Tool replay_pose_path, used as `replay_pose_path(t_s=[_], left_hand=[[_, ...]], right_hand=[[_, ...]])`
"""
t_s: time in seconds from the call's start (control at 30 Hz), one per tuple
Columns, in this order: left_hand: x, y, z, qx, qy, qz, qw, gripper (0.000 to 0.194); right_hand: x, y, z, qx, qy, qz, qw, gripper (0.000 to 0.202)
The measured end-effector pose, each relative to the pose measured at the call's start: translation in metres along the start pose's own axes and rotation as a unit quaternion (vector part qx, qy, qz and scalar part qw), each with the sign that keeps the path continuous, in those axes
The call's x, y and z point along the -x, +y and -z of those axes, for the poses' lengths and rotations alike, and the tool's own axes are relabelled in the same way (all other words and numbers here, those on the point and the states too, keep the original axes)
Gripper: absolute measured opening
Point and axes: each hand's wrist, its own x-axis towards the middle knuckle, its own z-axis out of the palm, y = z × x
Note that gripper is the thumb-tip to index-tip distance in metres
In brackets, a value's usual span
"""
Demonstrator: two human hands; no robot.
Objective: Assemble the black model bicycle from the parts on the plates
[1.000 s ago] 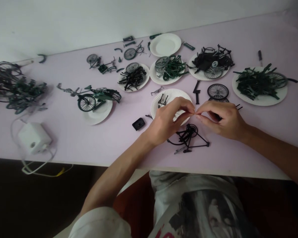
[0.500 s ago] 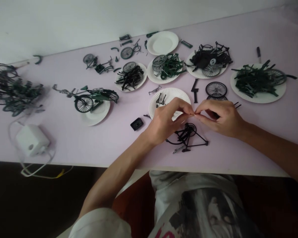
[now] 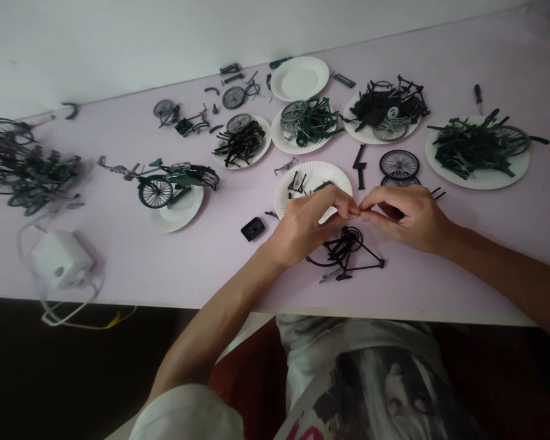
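Just nearside of the fingers, a black bicycle frame.

The left hand has dipped slightly

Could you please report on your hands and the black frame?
Left hand and right hand pinched, tips close together; held part, if any, indiscernible. Black bicycle frame on table, partly hidden by left hand. Paper plate partly covered too.
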Motion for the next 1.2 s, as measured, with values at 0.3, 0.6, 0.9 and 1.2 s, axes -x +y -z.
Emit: replay_pose_path(t_s=[0.3,0.6,0.9,1.2], left_hand=[[-0.001,-0.002,0.002,-0.042,-0.008,-0.027,0.999,0.011],[-0.005,-0.004,0.003,-0.121,-0.039,-0.065,0.990,0.008],[-0.005,0.000,0.002,-0.159,-0.040,-0.054,0.985,0.009],[-0.004,-0.001,0.001,-0.147,-0.030,-0.054,0.987,0.012]], right_hand=[[0.000,-0.001,0.001,0.005,0.006,-0.001,1.000,0.006],[0.000,-0.002,0.000,-0.005,0.019,0.002,1.000,0.003],[-0.002,-0.006,0.001,-0.006,0.031,0.019,0.999,0.013],[-0.002,-0.010,0.000,-0.020,0.066,0.031,0.997,0.018]])
